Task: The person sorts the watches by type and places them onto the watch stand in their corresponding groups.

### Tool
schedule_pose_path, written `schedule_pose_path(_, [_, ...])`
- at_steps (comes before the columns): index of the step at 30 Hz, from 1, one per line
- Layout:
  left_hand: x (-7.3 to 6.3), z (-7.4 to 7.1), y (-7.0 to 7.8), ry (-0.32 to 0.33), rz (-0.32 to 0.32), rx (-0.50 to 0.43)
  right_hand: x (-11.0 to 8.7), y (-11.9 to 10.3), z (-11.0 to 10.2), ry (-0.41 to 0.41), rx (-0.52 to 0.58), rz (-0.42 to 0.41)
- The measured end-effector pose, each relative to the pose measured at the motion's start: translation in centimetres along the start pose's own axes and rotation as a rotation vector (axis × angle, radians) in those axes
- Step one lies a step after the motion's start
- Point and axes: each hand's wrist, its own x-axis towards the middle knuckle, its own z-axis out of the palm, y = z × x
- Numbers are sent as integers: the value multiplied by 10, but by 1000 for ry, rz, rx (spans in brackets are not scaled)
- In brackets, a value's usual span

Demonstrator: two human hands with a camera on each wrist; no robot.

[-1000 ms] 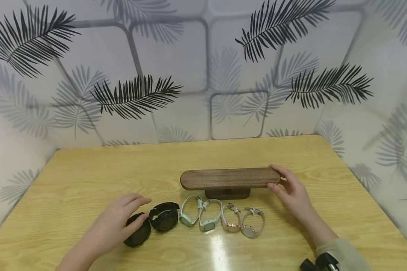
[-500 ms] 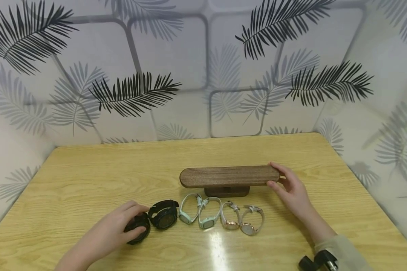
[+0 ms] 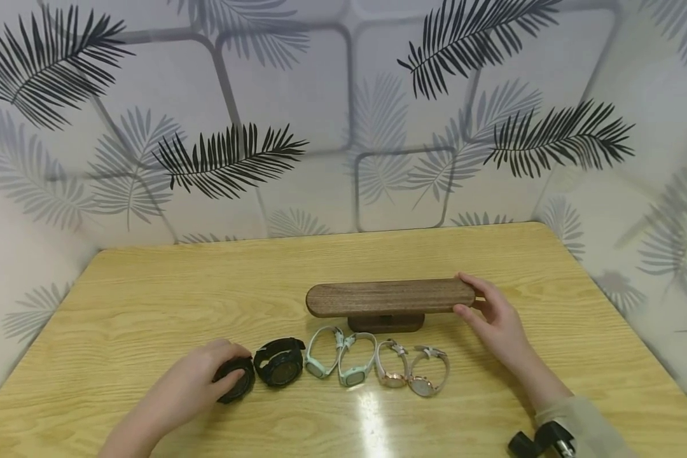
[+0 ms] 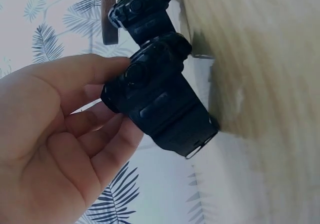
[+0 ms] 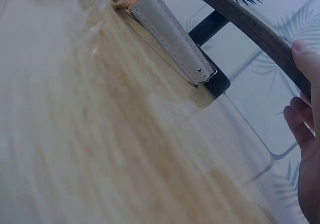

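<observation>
My left hand (image 3: 197, 375) pinches the leftmost black watch (image 4: 155, 93) by its case, thumb on one side and fingers on the other. Its strap end is close to the table in the left wrist view. Just right of it stands a second black watch (image 3: 283, 366). At the right, my right hand (image 3: 500, 324) grips the end of a dark wooden stand (image 3: 389, 297), a long rounded bar on a short base (image 3: 386, 323). The thumb presses the bar's front, as the right wrist view also shows, and the fingers reach over its back edge.
In front of the stand, the row goes on with two mint green watches (image 3: 315, 367) and two pale-strapped watches (image 3: 422, 385) with rose gold cases. All are on a wood-grain table (image 3: 206, 286). Behind rises a leaf-patterned wall (image 3: 298, 95).
My left hand has come down from over the leftmost black watch and taken hold of it; the watch has shifted slightly away from me. The right hand has kept its grip on the stand.
</observation>
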Motion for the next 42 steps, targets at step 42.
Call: schedule_pose_path(42, [70, -5, 14, 285, -137, -423, -2, 7, -2, -20, 1, -45])
